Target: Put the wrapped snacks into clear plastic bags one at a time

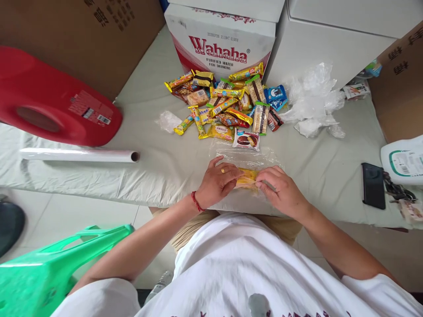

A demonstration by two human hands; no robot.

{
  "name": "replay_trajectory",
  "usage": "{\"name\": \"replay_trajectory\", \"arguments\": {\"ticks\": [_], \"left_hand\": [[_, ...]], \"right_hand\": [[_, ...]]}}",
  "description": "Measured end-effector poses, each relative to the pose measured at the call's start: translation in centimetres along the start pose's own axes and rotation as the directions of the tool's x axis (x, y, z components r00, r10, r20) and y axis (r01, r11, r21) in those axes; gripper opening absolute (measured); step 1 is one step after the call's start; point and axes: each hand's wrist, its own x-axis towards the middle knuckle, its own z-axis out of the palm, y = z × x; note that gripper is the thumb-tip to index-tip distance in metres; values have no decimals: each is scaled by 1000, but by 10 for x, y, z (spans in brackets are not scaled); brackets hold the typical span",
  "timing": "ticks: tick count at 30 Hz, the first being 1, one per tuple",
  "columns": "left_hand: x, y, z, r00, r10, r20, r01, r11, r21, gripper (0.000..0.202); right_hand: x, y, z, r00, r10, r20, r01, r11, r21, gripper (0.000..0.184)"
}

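Observation:
My left hand (218,181) and my right hand (280,190) are both closed on a yellow snack pack (247,178) that lies on a clear plastic bag (244,155) at the near edge of the white-covered table (165,167). The left hand wears a ring and a red wrist cord. Just beyond the bag lies a pile of wrapped snacks (228,105), nearest of them a white pack with a chocolate picture (246,139).
A Wahaha water carton (221,39) stands behind the pile. Crumpled clear plastic (313,101) lies to the right, a film roll (79,155) and a red jug (49,101) to the left. A black phone (373,185) lies right. A green stool (56,264) is at lower left.

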Motion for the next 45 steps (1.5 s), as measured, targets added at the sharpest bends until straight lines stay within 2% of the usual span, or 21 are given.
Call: {"name": "replay_trajectory", "arguments": {"ticks": [3,5,9,11,14,16,17,18,20,22,25,28,32,35,36,37,39,41,43,45], "left_hand": [[0,3,-1,998,36,44,-35,999,-27,27],[-1,4,1,999,-30,40,32,997,-69,29],[-4,4,11,971,-236,-44,226,961,-161,25],[-3,4,15,960,-263,-91,249,958,-142,22],[0,6,17,962,-234,-144,230,972,-45,20],[4,7,16,966,-221,-137,225,974,9,21],[6,7,15,967,-221,-124,226,974,30,22],[8,8,15,968,-221,-114,228,973,45,22],[10,8,14,969,-226,-104,233,971,60,22],[12,9,14,966,-235,-109,243,968,66,23],[12,9,15,957,-258,-133,270,959,82,19],[12,9,17,935,-313,-166,331,939,95,14],[15,11,15,927,-358,-112,367,927,77,13],[17,13,14,915,-392,-92,399,913,80,12],[18,13,14,904,-413,-109,423,902,90,14],[18,13,14,890,-435,-138,449,887,102,26],[17,13,16,859,-463,-219,495,860,125,63],[15,12,18,835,-468,-289,520,843,136,95],[14,12,20,814,-488,-313,547,827,132,110],[14,13,21,787,-546,-289,596,794,122,119]], "right_hand": [[10,5,-10,986,152,65,-158,982,104,17],[15,15,-6,967,241,81,-247,965,90,16],[17,42,15,942,325,81,-317,943,-100,16],[17,50,20,930,353,98,-331,924,-192,16],[27,54,13,960,280,4,-269,926,-263,18],[44,53,5,985,150,-88,-170,937,-304,23],[56,53,2,992,77,-96,-105,939,-327,26],[68,54,1,998,6,-66,-28,939,-344,28],[93,56,3,992,-109,67,126,923,-362,27],[116,59,10,971,-150,184,214,891,-400,23],[137,62,22,966,-122,227,221,845,-486,15],[144,63,29,978,-95,187,181,835,-519,13],[144,65,30,991,-18,136,87,849,-521,21],[143,66,26,983,-55,175,135,862,-489,14],[143,66,23,981,-85,174,158,869,-469,14],[143,65,19,978,-118,171,183,877,-443,14],[142,59,10,966,-169,196,234,894,-383,15],[137,50,2,952,-158,263,245,907,-342,20],[129,37,-4,946,-107,306,216,912,-350,23],[116,25,-6,954,-80,289,190,906,-378,23]]}}
